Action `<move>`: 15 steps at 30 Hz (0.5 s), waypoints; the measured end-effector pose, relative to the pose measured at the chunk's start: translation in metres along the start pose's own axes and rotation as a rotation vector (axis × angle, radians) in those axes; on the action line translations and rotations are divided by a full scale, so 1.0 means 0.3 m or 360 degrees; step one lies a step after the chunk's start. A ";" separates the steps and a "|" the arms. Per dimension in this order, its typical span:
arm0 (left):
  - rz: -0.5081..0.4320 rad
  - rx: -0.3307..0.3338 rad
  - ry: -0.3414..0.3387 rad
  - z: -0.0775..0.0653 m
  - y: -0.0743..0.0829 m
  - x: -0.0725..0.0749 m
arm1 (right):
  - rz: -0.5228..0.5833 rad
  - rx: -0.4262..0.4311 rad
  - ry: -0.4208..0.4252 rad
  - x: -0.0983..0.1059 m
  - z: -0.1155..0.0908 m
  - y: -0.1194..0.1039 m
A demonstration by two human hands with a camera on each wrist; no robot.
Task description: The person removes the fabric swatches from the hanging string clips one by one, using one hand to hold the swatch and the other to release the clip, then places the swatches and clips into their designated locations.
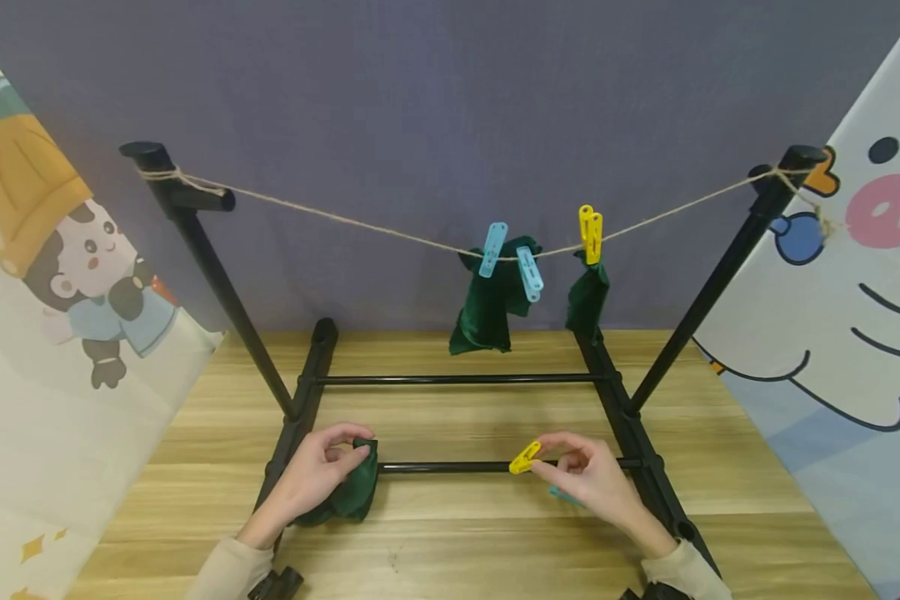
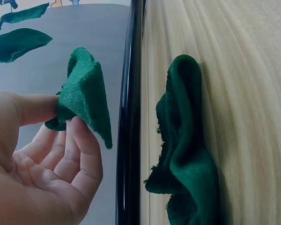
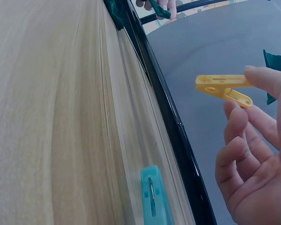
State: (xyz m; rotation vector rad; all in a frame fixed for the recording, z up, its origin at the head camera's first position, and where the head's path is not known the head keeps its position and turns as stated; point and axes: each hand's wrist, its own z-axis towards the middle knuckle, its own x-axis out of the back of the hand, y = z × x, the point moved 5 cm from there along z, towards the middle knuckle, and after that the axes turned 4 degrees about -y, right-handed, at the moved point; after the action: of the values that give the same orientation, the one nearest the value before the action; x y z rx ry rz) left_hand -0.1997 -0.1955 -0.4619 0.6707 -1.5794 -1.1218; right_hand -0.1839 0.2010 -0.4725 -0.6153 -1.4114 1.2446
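Observation:
My left hand pinches a small dark green cloth between thumb and fingers, above the near crossbar's left end. A second green cloth lies crumpled on the tabletop below it. On the right, my right hand pinches a yellow clothespin by its handle ends, between thumb and fingertips. Beneath that hand a blue clothespin lies on the table, mostly hidden in the head view. From the string hang a green cloth with two blue clothespins and a smaller green cloth under a yellow clothespin.
A sagging string runs between two slanted black posts of a black frame. Its near crossbar and far crossbar span the wooden table. A grey panel stands behind, with cartoon-printed panels at both sides.

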 end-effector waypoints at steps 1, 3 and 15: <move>0.0004 -0.0010 -0.0012 -0.004 0.000 0.000 | -0.0006 0.0007 -0.0011 -0.001 -0.001 0.000; 0.0020 -0.0024 -0.0045 -0.011 0.000 -0.001 | -0.0016 0.0021 -0.0043 -0.004 -0.004 0.000; 0.0173 0.0011 -0.0184 -0.054 -0.015 -0.021 | -0.0054 0.0016 -0.0204 -0.015 -0.015 0.017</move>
State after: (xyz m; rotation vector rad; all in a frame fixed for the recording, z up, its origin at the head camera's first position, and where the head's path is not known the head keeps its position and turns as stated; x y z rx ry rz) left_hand -0.1830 -0.1970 -0.4682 0.5260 -1.6978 -1.0914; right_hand -0.1800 0.2000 -0.4795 -0.5100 -1.5144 1.2821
